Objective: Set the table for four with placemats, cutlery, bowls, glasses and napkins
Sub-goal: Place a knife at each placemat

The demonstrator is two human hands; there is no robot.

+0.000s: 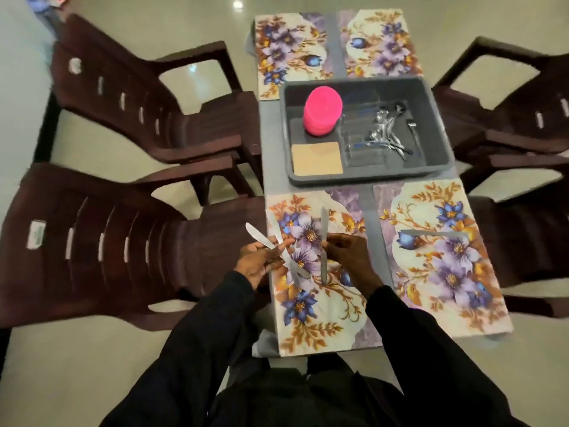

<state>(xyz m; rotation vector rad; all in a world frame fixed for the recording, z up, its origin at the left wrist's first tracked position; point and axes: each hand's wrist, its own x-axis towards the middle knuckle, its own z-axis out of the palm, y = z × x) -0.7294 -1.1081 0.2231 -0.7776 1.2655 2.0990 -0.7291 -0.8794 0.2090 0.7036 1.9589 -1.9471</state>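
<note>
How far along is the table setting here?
Done: four placemats laid, one knife on the near right placemat. In hand: left hand holds two knives, right hand a third knife. Left: pink bowls, glasses, napkins and other cutlery sit in the grey tub.

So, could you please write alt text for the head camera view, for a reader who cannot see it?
A person's left hand holds two knives and the right hand a third knife, above the near-left placemat of four floral ones. A fourth knife lies on the near-right placemat; a grey tub behind holds pink bowls, napkins and cutlery.
</note>
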